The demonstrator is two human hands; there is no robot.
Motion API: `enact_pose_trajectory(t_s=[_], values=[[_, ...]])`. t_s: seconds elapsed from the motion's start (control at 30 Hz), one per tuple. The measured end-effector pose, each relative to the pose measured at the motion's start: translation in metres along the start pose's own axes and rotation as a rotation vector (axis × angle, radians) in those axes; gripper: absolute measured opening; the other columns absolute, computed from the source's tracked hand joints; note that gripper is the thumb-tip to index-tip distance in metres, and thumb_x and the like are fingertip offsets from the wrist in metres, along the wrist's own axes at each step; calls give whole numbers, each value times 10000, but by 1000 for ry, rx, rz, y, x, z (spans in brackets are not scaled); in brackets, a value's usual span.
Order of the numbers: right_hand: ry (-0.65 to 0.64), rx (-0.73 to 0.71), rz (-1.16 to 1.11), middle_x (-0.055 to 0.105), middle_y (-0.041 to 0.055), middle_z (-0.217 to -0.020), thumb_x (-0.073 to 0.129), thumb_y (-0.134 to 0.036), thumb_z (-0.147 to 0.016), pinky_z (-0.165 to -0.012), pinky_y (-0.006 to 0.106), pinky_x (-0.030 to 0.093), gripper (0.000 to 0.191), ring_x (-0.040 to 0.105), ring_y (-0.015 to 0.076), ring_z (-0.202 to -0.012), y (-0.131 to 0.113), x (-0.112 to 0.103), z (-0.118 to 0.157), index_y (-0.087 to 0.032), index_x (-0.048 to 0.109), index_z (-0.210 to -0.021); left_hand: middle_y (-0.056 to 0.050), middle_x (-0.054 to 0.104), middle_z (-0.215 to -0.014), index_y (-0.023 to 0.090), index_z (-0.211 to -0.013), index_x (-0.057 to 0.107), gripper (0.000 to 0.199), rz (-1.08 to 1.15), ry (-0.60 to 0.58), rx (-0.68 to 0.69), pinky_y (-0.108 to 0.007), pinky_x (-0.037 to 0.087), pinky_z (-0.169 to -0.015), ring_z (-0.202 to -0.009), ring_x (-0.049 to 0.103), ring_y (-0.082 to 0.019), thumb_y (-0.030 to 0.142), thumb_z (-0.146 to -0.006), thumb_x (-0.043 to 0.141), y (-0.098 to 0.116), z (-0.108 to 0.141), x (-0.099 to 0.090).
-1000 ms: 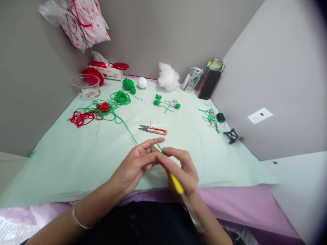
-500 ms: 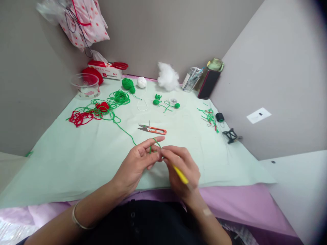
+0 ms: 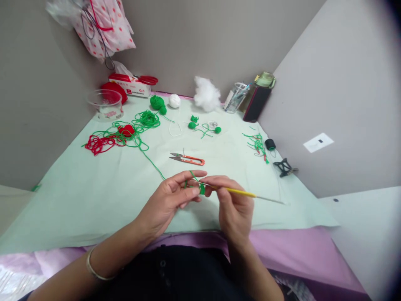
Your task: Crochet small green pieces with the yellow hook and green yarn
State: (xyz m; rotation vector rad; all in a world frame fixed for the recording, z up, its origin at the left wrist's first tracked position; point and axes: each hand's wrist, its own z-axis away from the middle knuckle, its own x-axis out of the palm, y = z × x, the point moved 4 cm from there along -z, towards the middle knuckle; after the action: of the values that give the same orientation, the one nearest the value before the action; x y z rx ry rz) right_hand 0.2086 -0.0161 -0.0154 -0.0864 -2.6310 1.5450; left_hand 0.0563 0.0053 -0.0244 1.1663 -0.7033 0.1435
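My left hand (image 3: 171,198) pinches a small green crochet piece (image 3: 202,189) between thumb and fingers. Green yarn (image 3: 153,163) runs from the tangled pile up to this hand and loops over its raised index finger. In my right hand (image 3: 234,205) is a crochet hook (image 3: 239,192) with a yellow grip and thin metal ends, held nearly level. The hook's left tip reaches the yarn by the crochet piece; whether it sits inside a stitch I cannot tell. Just beyond my hands lie orange thread snips (image 3: 189,159), blades pointing left.
Red yarn (image 3: 99,143) and green yarn (image 3: 147,119) sprawl at the left, near a clear tub (image 3: 108,112). Farther back are a white yarn ball (image 3: 174,100), fluffy stuffing (image 3: 206,94) and small green crocheted balls (image 3: 192,125). Yarn scraps (image 3: 258,144) and a black thread spool (image 3: 270,144) lie right.
My right hand has turned and shifted slightly right, swinging the hook from a steep slant to nearly level. The green crochet piece now shows more clearly at my left fingertips.
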Motion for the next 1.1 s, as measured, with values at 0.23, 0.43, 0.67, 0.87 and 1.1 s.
enact_pose_trajectory(t_s=[0.23,0.43,0.67,0.87,1.1], values=[[13,-19,112,810,53,-922,485,-285,-1103,-664,327,632,236,755,168,-700,-4,-8,4,-226,713,-1086,5,644,-831,246,-1142,846,285,-98,27,26,-281,410,-717,-777,612,-143,302,-863,831,4,2,-4],[-156,-513,669,803,118,-1167,617,-115,-1008,-813,352,659,387,779,234,-1033,-14,6,22,-258,696,-1359,16,649,-837,249,-1243,802,410,-33,72,37,-250,431,-722,-753,568,-118,277,-840,877,-3,1,-4],[75,-157,206,763,60,-948,537,-187,-1059,-683,357,611,264,710,183,-758,-8,-5,12,-266,776,-1141,81,484,-671,181,-1174,832,312,161,18,-93,-265,523,-775,-530,277,-36,218,-864,845,-6,0,-1],[28,-90,119,808,76,-1016,582,-267,-1058,-710,361,635,215,746,209,-862,-5,3,5,-260,797,-1073,-16,710,-899,233,-1152,838,315,-67,15,12,-227,409,-601,-671,611,-97,306,-846,864,-3,2,2],[2,-130,138,814,56,-1040,568,-193,-1061,-726,337,636,244,737,177,-846,-9,3,9,-276,789,-1123,13,723,-849,277,-1150,842,322,-142,81,109,-253,513,-761,-764,655,-126,332,-836,891,2,2,-6]])
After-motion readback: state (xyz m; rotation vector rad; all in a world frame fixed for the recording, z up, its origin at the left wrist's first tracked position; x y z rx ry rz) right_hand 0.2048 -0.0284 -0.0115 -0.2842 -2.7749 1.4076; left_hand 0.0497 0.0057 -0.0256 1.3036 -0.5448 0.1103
